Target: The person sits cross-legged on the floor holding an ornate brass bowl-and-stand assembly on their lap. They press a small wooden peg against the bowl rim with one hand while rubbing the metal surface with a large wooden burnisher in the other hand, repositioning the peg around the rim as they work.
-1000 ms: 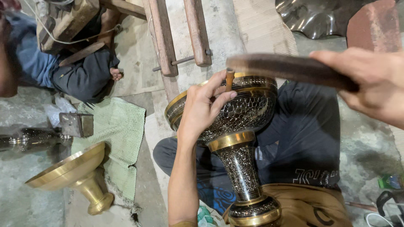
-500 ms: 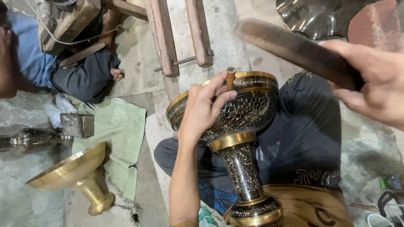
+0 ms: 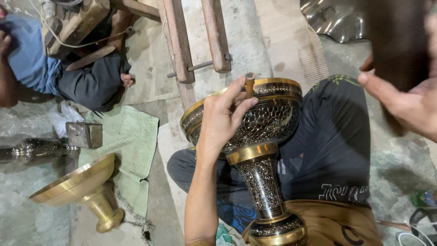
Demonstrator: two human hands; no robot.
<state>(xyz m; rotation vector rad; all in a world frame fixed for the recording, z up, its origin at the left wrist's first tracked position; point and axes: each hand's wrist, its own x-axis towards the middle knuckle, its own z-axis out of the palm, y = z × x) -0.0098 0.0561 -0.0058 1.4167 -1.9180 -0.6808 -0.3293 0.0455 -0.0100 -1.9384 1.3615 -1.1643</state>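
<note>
An engraved brass goblet-shaped vase (image 3: 266, 123), dark with gold bands, rests across my lap. My left hand (image 3: 223, 118) lies on its bowl and pinches a short wooden-topped punch (image 3: 249, 84) upright against the rim. My right hand (image 3: 405, 98) is raised at the right edge, gripping a dark wooden mallet (image 3: 396, 41) that looms close to the camera and is blurred.
A plain brass pedestal bowl (image 3: 79, 189) lies on the floor at the left beside a green cloth (image 3: 127, 150) and a small metal block (image 3: 84, 134). Another person sits at the top left (image 3: 54, 77). Wooden rails (image 3: 180, 41) run along the top.
My right hand has swung the mallet upward and toward the camera. My left hand stays on the vase with the punch.
</note>
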